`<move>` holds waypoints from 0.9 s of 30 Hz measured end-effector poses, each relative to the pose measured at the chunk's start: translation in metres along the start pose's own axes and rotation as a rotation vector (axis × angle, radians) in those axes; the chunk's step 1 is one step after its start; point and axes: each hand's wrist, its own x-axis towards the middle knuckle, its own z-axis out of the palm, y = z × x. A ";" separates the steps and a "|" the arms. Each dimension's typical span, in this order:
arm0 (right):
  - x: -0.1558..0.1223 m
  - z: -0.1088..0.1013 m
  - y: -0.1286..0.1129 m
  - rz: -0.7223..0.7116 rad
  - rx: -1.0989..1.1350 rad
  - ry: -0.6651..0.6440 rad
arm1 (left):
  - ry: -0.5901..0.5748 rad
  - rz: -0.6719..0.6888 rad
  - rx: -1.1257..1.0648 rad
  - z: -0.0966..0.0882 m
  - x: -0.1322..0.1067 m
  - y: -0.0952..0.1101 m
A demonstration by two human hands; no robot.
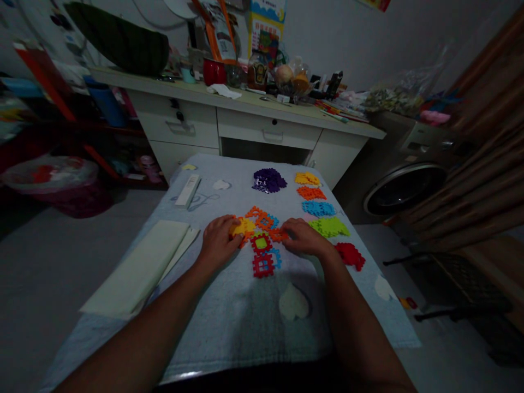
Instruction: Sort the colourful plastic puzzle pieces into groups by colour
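Note:
A flat assembly of linked plastic tiles (263,240), orange, red, yellow, blue and green, lies in the middle of a light blue cloth (245,316). My left hand (218,240) rests on its left edge, fingers curled over a yellow tile (244,226). My right hand (302,237) presses on its right edge, fingertips pinched at an orange tile (279,235). Sorted piles lie beyond: purple (269,180), yellow (307,178), orange (311,192), blue (318,208), green (328,227) and red (349,254).
A pale folded sheet (143,267) lies on the cloth's left side, a white box (188,190) beyond it. A cluttered white desk (245,117) stands behind, a washing machine (403,185) to the right, a pink bin (57,183) at left.

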 end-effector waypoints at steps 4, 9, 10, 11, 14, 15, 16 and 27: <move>0.001 -0.006 -0.004 0.037 0.055 0.067 | -0.004 0.001 0.006 0.000 0.000 0.000; 0.009 0.001 -0.004 0.108 0.073 0.157 | 0.013 0.009 0.006 0.000 0.000 0.002; 0.010 0.004 -0.004 0.121 0.076 0.170 | 0.014 0.008 0.008 0.000 0.000 0.002; 0.011 0.007 -0.003 0.135 0.071 0.184 | 0.014 0.006 0.010 0.000 0.000 0.001; 0.012 0.013 -0.002 0.178 0.002 0.227 | 0.010 0.000 0.016 0.000 0.000 0.002; 0.012 0.014 -0.002 0.183 -0.029 0.231 | 0.011 -0.002 0.023 -0.001 -0.001 0.002; 0.011 0.014 -0.002 0.179 -0.057 0.228 | 0.015 -0.004 0.035 -0.001 -0.002 0.004; 0.012 0.022 -0.002 0.164 -0.137 0.164 | -0.145 0.261 0.137 0.002 -0.024 0.028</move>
